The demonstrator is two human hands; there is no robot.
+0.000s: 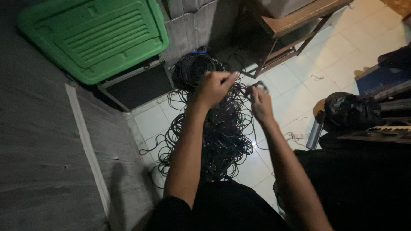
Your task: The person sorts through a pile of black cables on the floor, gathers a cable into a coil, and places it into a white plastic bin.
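Both hands are raised over a big tangled heap of black cable that sprawls across the white tiled floor. The left hand is closed, its fingers pinched on a strand of cable lifted from the top of the heap. The right hand, just beside it on the far side of the heap from the green lid, is curled round what seems to be a small loop or plug end of the same cable; the dim light blurs it, so the exact piece is hard to tell.

A green plastic lid leans behind the heap, with a dark flat case below it, close to the heap's edge. A wooden shelf frame stands beyond the heap. A dark bag and a keyboard instrument sit well apart from the heap, past the right hand.
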